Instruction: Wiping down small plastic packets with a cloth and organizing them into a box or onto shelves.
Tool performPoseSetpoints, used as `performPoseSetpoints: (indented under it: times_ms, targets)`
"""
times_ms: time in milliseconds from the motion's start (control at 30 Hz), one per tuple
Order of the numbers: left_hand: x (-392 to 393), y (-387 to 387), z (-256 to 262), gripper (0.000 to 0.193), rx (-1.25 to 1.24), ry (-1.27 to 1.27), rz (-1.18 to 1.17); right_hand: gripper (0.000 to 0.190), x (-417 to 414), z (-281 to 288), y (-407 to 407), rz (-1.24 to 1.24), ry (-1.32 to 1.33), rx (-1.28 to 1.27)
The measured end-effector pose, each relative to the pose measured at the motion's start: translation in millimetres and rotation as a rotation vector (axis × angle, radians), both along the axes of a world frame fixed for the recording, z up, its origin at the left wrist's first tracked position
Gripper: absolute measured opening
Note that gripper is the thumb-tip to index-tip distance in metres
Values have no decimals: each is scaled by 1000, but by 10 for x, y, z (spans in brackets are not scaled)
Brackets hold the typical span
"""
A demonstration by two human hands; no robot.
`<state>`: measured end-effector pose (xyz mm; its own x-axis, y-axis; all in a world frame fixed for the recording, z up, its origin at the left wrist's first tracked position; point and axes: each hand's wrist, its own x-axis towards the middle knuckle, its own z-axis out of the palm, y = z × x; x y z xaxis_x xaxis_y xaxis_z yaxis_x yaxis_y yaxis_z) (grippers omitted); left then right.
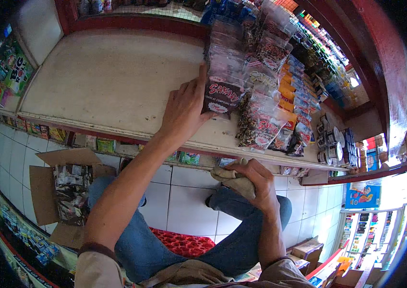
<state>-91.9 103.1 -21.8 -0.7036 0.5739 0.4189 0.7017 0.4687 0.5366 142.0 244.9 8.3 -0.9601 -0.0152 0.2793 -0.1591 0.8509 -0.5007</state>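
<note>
My left hand [187, 102] rests against the left side of the front pack in a row of dark chocolate compound packs [223, 93], its thumb at the pack's lower edge. The row stands on a pale wooden shelf [106, 75]. Below the shelf's front edge, my right hand [259, 181] holds a bunched beige cloth [241, 183]. To the right of the dark packs are rows of clear bags with sprinkles [259, 126], then orange packs [287, 100].
An open cardboard box [41, 194] of small packets stands on the tiled floor at left. White tubs [334, 151] sit at the shelf's right end. Packets line a lower shelf under the front edge. Cartons [308, 248] lie at lower right, near a red patterned seat [185, 243] between the legs.
</note>
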Motion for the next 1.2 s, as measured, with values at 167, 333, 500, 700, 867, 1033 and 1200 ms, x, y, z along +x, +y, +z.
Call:
performPoseSetpoints:
  times_ms: [167,333,500,700,867,1033,1200]
  targets:
    - [-50,-7,-38,126,-18,28,17,42,-3,-10,-14,3,5,-3]
    - [-45,-29,-39,128,-33,-76,-6,43,-10,25,-34,-10,-10,-12]
    - [-57,-44,-95,129,-32,-7,-34,42,-8,31,-23,-5,-27,14]
    - [-94,-51,-74,130,-47,-116,-80,41,-11,-20,-10,7,-12,16]
    - [-182,-113,-162,129,34,-76,-143,40,-30,15,-67,30,4,-11]
    - [-295,-422,-45,122,42,-212,-167,41,-49,65,-157,65,-76,-16]
    - [-491,-1079,211,71,206,-169,-71,47,-64,-34,-187,186,-56,-25]
